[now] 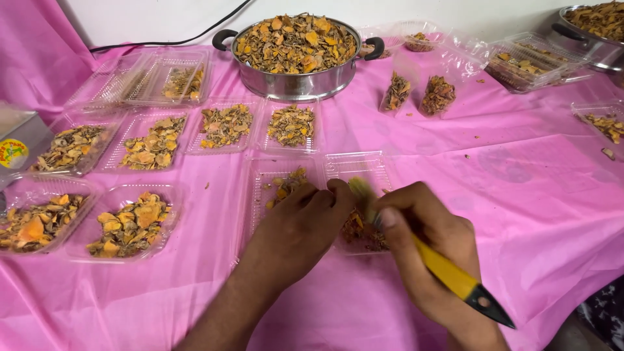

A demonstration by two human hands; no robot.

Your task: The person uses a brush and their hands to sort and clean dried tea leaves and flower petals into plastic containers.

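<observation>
My left hand (296, 231) rests on an open clear plastic clamshell tray (356, 164) in front of me, fingers on the dried orange-brown pieces (288, 182) in it. My right hand (422, 250) grips a yellow-handled tool with a black tip (458, 279), its working end blurred over the tray's right half beside my left fingertips. More dried pieces (364, 233) lie between the two hands. A steel pot (296, 83) heaped with the same dried pieces stands at the back centre.
Several filled clear trays (155, 142) sit in rows on the left of the pink cloth (520, 195). Two small filled bags (437, 95) stand right of the pot. More trays and a second pot (595, 29) are at the far right. A box (16, 140) is at the left edge.
</observation>
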